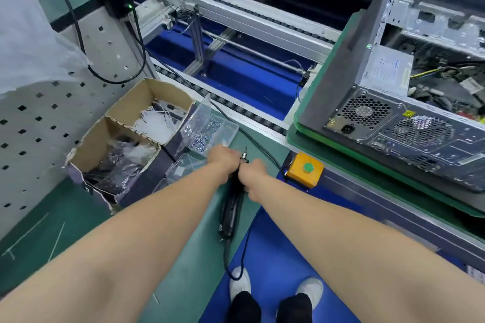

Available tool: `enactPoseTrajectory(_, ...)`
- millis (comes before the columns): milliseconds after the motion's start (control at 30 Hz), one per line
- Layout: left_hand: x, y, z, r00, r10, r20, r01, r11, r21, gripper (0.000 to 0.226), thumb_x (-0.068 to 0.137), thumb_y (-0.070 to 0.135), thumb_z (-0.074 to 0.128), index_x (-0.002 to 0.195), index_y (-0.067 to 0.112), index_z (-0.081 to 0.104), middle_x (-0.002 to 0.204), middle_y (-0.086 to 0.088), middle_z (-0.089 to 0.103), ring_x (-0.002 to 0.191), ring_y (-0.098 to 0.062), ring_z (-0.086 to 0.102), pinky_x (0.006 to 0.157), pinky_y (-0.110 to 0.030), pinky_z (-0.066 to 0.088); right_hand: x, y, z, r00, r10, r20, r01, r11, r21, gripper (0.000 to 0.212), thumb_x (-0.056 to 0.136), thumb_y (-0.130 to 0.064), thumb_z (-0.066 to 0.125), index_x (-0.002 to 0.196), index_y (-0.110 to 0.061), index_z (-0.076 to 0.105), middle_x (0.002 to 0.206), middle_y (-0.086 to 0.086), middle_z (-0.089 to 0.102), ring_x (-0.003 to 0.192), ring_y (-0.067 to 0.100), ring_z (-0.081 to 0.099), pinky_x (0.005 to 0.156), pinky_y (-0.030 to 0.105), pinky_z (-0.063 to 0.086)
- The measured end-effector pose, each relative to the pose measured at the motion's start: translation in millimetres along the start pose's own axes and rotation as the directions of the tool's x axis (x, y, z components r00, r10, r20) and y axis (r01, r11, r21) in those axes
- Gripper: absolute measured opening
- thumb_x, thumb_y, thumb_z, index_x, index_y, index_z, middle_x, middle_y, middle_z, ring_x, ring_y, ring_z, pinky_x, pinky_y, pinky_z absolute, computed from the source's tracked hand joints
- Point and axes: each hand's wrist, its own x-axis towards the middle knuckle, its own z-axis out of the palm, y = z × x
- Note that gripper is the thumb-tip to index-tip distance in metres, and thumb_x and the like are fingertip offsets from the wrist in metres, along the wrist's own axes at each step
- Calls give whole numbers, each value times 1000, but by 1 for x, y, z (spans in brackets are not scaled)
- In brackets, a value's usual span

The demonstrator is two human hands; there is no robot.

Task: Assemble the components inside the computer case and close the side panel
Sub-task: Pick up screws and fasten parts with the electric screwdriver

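A black electric screwdriver (231,214) lies on the green mat at the bench edge, bit pointing away from me. My right hand (253,176) grips its body. My left hand (223,160) is at the bit end, fingers curled by the tip; whether it holds a screw is hidden. The open computer case (393,113) lies on its side on a green pallet (309,123) on the conveyor at right, with its cables and power supply showing. No side panel is in view.
A clear compartment box of silver screws (207,131) sits just beyond my hands. Cardboard boxes (126,144) with cable ties and bagged parts stand to the left. A yellow button box (304,169) is mounted right of my hands. Conveyor rails run behind.
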Motion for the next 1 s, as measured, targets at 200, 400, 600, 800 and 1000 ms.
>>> enactPoseTrajectory(200, 0, 13, 3, 987, -159, 34, 162, 940, -300, 19, 86, 20, 76, 96, 5, 72, 100, -18, 75, 89, -31, 74, 85, -47, 62, -14, 10, -1, 990, -131, -57, 132, 991, 26, 31, 112, -45, 33, 120, -17, 41, 123, 16, 63, 103, 33, 60, 91, 43, 48)
enactPoseTrajectory(400, -12, 66, -5, 986, -147, 74, 163, 815, -556, 8, 83, 14, 71, 80, 8, 67, 73, -7, 68, 63, -22, 61, 60, -29, 54, -44, -17, -29, 951, -304, -50, 308, 943, 124, 28, 110, -50, 31, 115, -27, 47, 99, 15, 62, 90, 38, 64, 82, 65, 60)
enactPoseTrajectory(600, -57, 118, 12, 971, 46, 235, 152, 637, -756, 17, 99, 11, 63, 82, 7, 67, 78, -4, 70, 50, -15, 59, 46, -20, 49, -70, -31, -87, 915, -375, -147, 389, 918, 78, 31, 110, -50, 33, 118, -25, 49, 105, 15, 68, 78, 31, 68, 71, 52, 63)
enactPoseTrajectory(800, -102, 158, 46, 910, 239, 339, 72, 715, -695, 17, 103, 14, 60, 97, 1, 69, 86, -6, 70, 72, -17, 61, 68, -31, 52, -96, -16, -159, 872, -427, -239, 431, 901, -34, 31, 110, -50, 32, 119, -26, 48, 102, 13, 66, 80, 36, 72, 62, 41, 61)
enactPoseTrajectory(1000, -138, 191, 78, 814, 323, 483, -68, 879, -473, 12, 104, 13, 60, 101, 1, 65, 104, -14, 74, 92, -25, 69, 78, -31, 60, -119, 15, -236, 844, -464, -269, 422, 884, -199, 38, 111, -50, 32, 136, -26, 46, 109, 15, 68, 92, 39, 70, 80, 58, 61)
